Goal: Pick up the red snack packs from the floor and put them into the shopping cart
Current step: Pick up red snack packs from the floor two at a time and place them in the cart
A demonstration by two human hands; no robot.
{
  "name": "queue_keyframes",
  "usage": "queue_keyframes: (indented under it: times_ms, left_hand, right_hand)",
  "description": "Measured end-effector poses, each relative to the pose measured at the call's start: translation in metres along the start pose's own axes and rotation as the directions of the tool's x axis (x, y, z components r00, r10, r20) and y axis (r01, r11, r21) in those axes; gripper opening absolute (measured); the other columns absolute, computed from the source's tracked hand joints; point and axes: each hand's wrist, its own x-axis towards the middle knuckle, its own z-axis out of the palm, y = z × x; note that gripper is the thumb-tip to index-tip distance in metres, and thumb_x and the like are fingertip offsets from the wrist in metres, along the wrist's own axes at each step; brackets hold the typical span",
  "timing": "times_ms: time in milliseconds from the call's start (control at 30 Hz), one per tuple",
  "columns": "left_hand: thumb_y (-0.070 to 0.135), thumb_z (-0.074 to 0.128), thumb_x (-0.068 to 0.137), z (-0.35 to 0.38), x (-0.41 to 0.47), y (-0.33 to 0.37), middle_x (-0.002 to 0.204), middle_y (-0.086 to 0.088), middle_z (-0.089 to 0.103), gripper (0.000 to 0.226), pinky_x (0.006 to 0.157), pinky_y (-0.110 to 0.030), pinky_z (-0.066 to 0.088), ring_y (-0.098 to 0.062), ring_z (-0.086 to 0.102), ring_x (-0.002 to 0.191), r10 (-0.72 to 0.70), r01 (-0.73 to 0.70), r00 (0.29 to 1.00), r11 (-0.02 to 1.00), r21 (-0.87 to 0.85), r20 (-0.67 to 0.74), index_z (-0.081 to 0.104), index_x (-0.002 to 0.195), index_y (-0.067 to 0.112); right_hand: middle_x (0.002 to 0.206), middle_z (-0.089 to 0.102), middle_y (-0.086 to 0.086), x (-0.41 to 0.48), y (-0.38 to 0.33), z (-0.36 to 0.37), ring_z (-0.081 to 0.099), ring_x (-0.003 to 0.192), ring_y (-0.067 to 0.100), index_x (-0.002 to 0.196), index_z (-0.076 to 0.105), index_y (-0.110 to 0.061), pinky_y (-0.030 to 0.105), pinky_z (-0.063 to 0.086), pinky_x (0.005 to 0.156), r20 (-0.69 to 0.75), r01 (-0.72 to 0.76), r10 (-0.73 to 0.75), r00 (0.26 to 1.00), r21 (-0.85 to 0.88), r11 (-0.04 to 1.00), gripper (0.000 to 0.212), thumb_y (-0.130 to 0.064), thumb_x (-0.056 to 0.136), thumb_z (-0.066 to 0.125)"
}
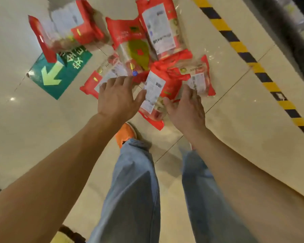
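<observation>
Several red snack packs lie in a loose pile on the pale tiled floor (16,120) ahead of my feet. The nearest pack (155,95), red with a white label, lies between my two hands. My left hand (117,98) hovers spread over a pack (102,79) at the pile's left edge, fingers apart, holding nothing. My right hand (187,106) is open beside the nearest pack, fingertips by another pack (198,78) on the right. Larger packs (161,27) lie farther back. No shopping cart is in view.
A green floor sticker with an arrow (58,76) lies left of the pile. A yellow-and-black striped line (249,62) runs diagonally on the right, with a dark blurred structure (291,27) beyond it. My jeans and an orange shoe (125,134) are below.
</observation>
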Motion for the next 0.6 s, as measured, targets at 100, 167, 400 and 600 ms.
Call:
queue_keyframes:
  times_ms: [100, 167, 400, 600]
  left_hand:
    - [0.061, 0.044, 0.105, 0.042, 0.03, -0.021, 0.152, -0.017, 0.059, 0.068, 0.116, -0.059, 0.036, -0.044, 0.049, 0.142, 0.005, -0.006, 1.0, 1.0, 0.016, 0.021, 0.052, 0.153, 0.013]
    - [0.061, 0.044, 0.105, 0.072, 0.05, -0.036, 0.153, -0.016, 0.058, 0.068, 0.117, -0.06, 0.035, -0.045, 0.048, 0.143, 0.003, -0.004, 0.999, 1.0, 0.027, 0.031, 0.051, 0.153, 0.014]
    - [0.059, 0.047, 0.106, 0.124, 0.09, -0.079, 0.159, -0.015, 0.053, 0.068, 0.118, -0.058, 0.036, -0.043, 0.046, 0.146, -0.021, 0.02, 0.999, 0.999, 0.032, 0.029, 0.048, 0.156, 0.013]
    - [0.056, 0.062, 0.1, 0.113, 0.142, -0.128, 0.169, -0.018, 0.036, 0.085, 0.125, -0.059, 0.032, -0.042, 0.034, 0.153, -0.184, 0.183, 0.983, 0.982, -0.041, -0.01, 0.031, 0.164, 0.01]
  right_hand:
    - [0.157, 0.045, 0.018, 0.032, 0.013, 0.056, 0.045, 0.143, 0.039, 0.164, 0.026, -0.011, 0.05, 0.043, 0.114, 0.019, -0.154, 0.153, 0.988, 0.214, 0.965, 0.096, -0.063, 0.094, 0.065]
    - [0.158, 0.044, 0.016, 0.054, 0.019, 0.094, 0.046, 0.145, 0.037, 0.167, 0.018, -0.013, 0.052, 0.045, 0.114, 0.033, -0.23, 0.233, 0.972, 0.343, 0.911, 0.107, -0.067, 0.09, 0.07]
    - [0.152, 0.043, 0.012, 0.096, 0.03, 0.172, 0.053, 0.137, 0.033, 0.164, 0.013, -0.013, 0.048, 0.051, 0.11, -0.018, -0.259, 0.328, 0.944, 0.573, 0.777, 0.114, -0.059, 0.085, 0.082]
    - [0.132, 0.039, -0.004, 0.077, 0.034, 0.173, 0.057, 0.131, 0.034, 0.159, 0.015, -0.031, 0.065, 0.048, 0.108, -0.049, -0.248, 0.329, 0.943, 0.555, 0.794, 0.104, -0.065, 0.084, 0.079]
